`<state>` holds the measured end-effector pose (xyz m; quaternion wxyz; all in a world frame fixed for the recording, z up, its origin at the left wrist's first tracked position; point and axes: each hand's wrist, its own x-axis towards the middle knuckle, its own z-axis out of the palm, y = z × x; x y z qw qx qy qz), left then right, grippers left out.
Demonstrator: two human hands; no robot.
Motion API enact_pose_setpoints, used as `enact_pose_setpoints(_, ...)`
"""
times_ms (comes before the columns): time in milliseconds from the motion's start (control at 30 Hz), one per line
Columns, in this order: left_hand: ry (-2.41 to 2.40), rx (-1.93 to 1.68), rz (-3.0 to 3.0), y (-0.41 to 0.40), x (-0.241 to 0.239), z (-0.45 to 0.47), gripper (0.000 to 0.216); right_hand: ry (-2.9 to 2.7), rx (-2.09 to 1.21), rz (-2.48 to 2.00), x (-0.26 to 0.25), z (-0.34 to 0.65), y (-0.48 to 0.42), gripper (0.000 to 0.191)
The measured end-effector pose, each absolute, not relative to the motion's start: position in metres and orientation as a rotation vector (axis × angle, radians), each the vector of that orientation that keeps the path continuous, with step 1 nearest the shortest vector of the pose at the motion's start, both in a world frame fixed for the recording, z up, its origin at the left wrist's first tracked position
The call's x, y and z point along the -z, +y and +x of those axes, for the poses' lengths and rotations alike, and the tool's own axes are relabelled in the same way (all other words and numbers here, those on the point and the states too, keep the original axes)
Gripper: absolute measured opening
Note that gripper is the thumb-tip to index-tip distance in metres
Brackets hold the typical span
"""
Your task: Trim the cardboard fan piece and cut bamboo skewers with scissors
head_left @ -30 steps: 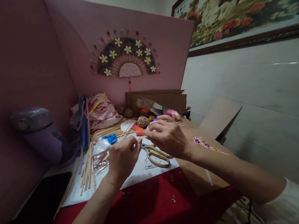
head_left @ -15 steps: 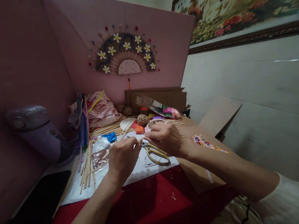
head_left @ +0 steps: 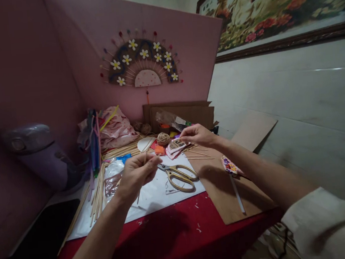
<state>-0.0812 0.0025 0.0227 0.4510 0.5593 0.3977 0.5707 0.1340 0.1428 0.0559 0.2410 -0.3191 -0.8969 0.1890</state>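
Note:
My left hand is closed in a pinch above the white sheet. A short length of thin wooden stick shows below its fingers. My right hand is raised further back, thumb and fingertips pressed together; anything between them is too small to make out. Between and below the hands lie scissors with gold handles, their blades toward my left hand. Just under my right fingertips is a pink-edged piece with a brown cardboard patch.
Loose wooden sticks lie at left, near a purple appliance. Behind are an orange packet, a twine ball and a white half-disc. A cardboard sheet lies at right. A flowered fan hangs at the back.
My hands, together over the scissors before, have moved apart. The right went up and back; the left shifted slightly left. The scissors and the cardboard at right are now more exposed.

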Motion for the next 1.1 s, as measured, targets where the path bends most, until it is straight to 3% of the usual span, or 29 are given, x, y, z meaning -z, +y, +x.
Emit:
enact_pose_setpoints(100,0.9,-1.522,1.262,0.007,-0.022,-0.083,0.026,-2.451,-0.192,-1.181,-0.037,0.14,0.169,0.011)
enact_pose_setpoints(367,0.728,-1.781,1.135,0.016,-0.022,-0.084,0.019,-2.418,-0.126,-1.184,-0.017,0.119,0.156,0.016)
enact_pose_setpoints(467,0.697,-1.794,1.223,0.019,-0.02,-0.083,0.018,-2.476,-0.349,-1.018,-0.014,0.088,0.128,0.018)
enact_pose_setpoints(567,0.673,-1.771,1.269,0.022,-0.013,-0.08,0.019,-2.299,-0.959,-0.635,-0.001,0.06,0.099,0.014)
enact_pose_setpoints(700,0.727,-1.717,1.264,0.027,-0.002,-0.082,0.019,-2.031,-1.24,-0.672,0.017,0.044,0.076,0.012)
enact_pose_setpoints(1100,1.284,-1.582,1.66,0.029,-0.002,-0.094,0.026,-2.092,-0.774,-0.526,0.039,0.045,0.073,0.009)
